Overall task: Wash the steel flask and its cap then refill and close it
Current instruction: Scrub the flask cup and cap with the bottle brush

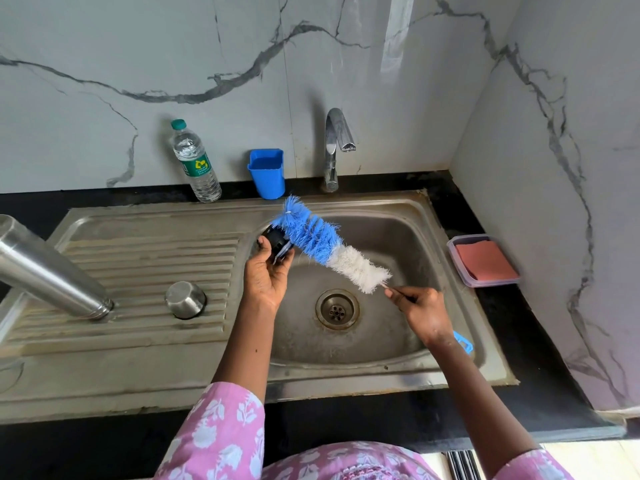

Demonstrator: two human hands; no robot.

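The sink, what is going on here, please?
A person stands at the sink and scrubs a part of the flask. The left hand holds a black cap over the basin. The right hand grips the handle of a blue and white bottle brush, whose bristles lie against the cap. The steel flask stands with its narrow end down on the draining board, and a steel cup lies upside down beside it. No water shows at the tap.
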